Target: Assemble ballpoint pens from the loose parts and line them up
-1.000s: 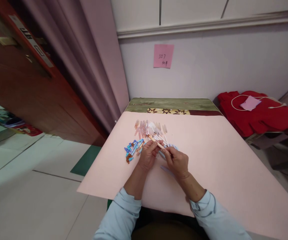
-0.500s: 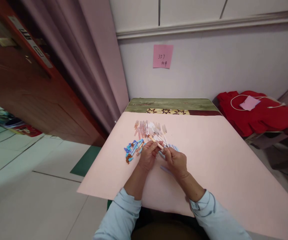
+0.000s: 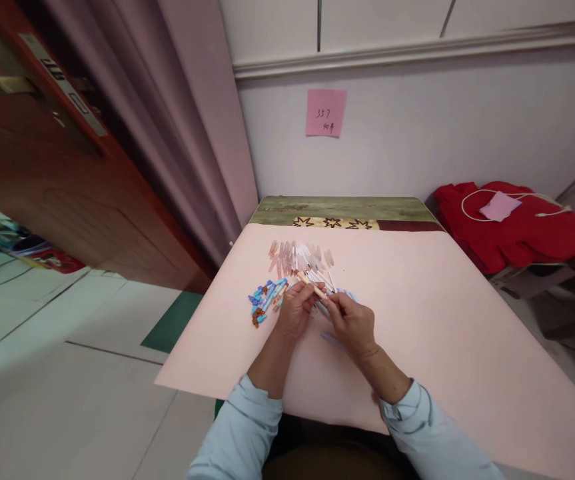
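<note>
In the head view, my left hand (image 3: 296,312) is closed around a slim peach-coloured pen (image 3: 319,292), which slants down to the right. Closed at the pen's lower right end is my right hand (image 3: 356,327), thumb and fingers pinching it. Just left of my left hand lies a pile of small blue and brown pieces (image 3: 258,312) with several blue and peach pen barrels (image 3: 270,297). Beyond my hands are pinkish and clear caps or tubes (image 3: 284,259) and thin white refills (image 3: 321,277) with dark tips. Pale blue barrels (image 3: 346,294) are partly hidden by my right hand.
A pale pink sheet (image 3: 432,333) covers most of the table, whose green wood-patterned far edge (image 3: 352,205) meets the wall. Red cloth (image 3: 527,233) with a white cable lies at the right. A brown door (image 3: 67,167) and mauve curtain (image 3: 202,107) stand at the left.
My right hand has shifted very slightly to the right along the pen, its fingers a little changed. My left hand and the piles look the same.
</note>
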The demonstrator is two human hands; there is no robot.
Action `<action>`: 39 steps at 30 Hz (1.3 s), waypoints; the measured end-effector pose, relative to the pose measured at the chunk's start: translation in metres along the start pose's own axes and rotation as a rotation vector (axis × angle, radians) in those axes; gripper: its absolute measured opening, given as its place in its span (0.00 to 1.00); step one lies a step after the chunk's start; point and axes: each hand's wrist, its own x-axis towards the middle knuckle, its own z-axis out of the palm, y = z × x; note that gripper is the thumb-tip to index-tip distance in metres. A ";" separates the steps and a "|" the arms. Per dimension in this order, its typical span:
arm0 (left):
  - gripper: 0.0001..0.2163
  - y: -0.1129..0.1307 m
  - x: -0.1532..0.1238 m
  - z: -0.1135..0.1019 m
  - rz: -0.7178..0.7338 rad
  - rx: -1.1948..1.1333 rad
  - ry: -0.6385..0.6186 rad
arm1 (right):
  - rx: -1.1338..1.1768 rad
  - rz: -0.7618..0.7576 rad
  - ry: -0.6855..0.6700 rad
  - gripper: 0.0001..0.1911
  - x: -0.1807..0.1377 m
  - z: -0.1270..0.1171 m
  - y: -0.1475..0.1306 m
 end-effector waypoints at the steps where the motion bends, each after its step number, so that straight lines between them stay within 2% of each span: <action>1: 0.08 0.000 0.000 0.000 0.001 -0.001 0.000 | 0.002 0.005 -0.009 0.17 0.000 0.000 0.000; 10: 0.09 -0.003 0.001 0.000 -0.004 -0.016 0.045 | 0.008 0.025 -0.030 0.18 0.002 -0.001 -0.003; 17: 0.10 -0.001 0.000 0.001 -0.014 0.013 0.026 | 0.013 -0.040 0.010 0.17 0.001 0.000 -0.001; 23: 0.11 0.001 -0.002 0.003 -0.022 0.029 0.017 | -0.001 -0.031 -0.013 0.17 0.001 0.001 0.001; 29: 0.10 0.001 -0.002 0.007 0.003 0.029 0.060 | 0.014 -0.005 -0.034 0.16 0.002 -0.001 -0.001; 35: 0.08 0.001 -0.002 0.008 0.065 0.062 0.123 | 0.067 -0.079 -0.012 0.11 0.004 -0.002 -0.001; 39: 0.09 -0.001 -0.005 0.008 0.104 0.165 0.167 | 0.048 -0.114 0.021 0.10 0.004 0.002 0.000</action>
